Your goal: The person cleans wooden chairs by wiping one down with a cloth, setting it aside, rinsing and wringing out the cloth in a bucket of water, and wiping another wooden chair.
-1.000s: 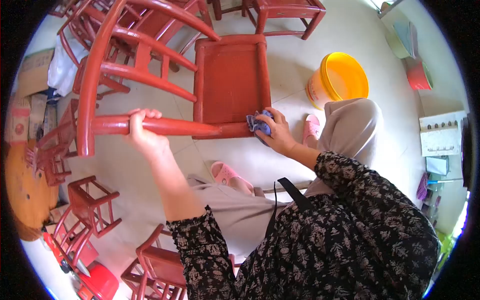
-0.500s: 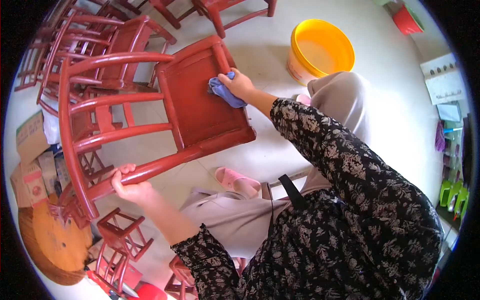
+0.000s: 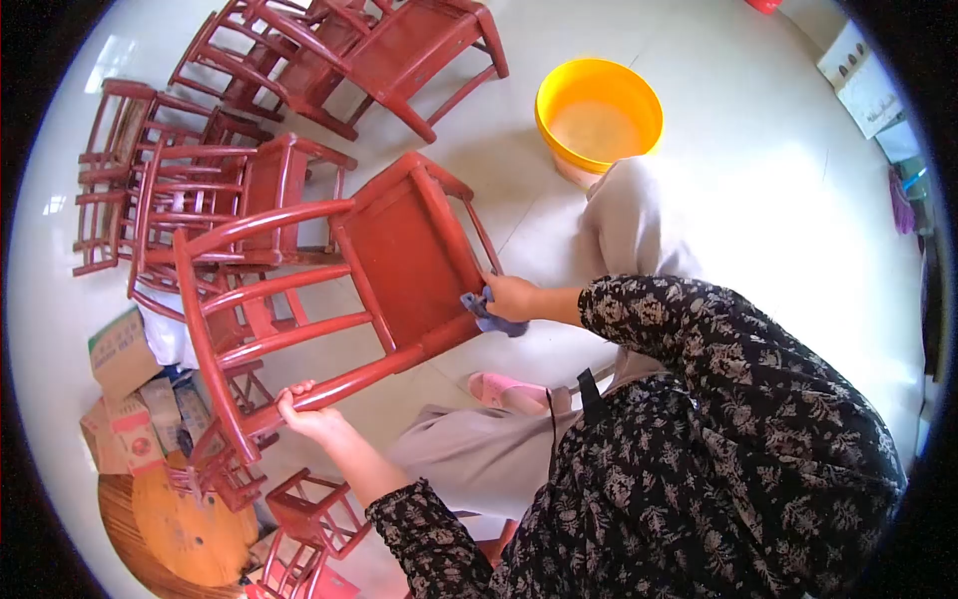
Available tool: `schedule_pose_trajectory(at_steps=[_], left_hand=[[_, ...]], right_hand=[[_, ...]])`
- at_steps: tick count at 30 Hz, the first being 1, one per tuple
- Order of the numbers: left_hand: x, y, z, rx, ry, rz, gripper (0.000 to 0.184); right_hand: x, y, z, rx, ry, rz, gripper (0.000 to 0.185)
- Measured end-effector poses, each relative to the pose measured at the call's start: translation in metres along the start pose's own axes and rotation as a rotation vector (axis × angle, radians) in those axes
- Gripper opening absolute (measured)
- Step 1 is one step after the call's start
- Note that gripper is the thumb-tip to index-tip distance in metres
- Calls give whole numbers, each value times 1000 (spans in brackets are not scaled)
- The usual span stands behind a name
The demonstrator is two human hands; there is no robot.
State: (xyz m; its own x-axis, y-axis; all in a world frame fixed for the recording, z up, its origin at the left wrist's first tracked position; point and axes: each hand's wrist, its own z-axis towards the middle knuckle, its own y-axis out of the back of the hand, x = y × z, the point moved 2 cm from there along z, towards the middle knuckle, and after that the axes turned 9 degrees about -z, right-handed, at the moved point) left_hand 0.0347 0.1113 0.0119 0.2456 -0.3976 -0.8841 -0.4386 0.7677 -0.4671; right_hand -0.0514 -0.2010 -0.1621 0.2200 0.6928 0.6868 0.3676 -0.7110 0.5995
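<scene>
A red wooden chair (image 3: 409, 255) is tilted in front of me, its slatted back toward the left and its seat toward the right. My left hand (image 3: 307, 411) is wrapped round the long rail at the near side of the chair's back. My right hand (image 3: 509, 298) is closed on a blue-grey cloth (image 3: 491, 317) at the seat's right front corner, beside a leg. Part of the cloth hangs below the fingers.
A yellow bucket (image 3: 599, 115) stands on the floor beyond my knee. More red chairs (image 3: 399, 50) crowd the upper left. Cardboard boxes (image 3: 125, 354), a round wooden board (image 3: 190, 529) and a small red stool (image 3: 309, 511) are at the lower left.
The cloth and my right hand went from the seat's near corner onto its panel, then to its right front edge. The chair has tilted, and my left hand still grips its rail.
</scene>
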Motion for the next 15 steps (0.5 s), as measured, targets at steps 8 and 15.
schedule_pose_trajectory(at_steps=[8,15], left_hand=[[4,0,-4,-63,126,58,13],[7,-5,-10,-126,1,68,18]], right_hand=[[13,73,-12,-26,-105,57,50],[-20,171,47,-422,-374,891,32]])
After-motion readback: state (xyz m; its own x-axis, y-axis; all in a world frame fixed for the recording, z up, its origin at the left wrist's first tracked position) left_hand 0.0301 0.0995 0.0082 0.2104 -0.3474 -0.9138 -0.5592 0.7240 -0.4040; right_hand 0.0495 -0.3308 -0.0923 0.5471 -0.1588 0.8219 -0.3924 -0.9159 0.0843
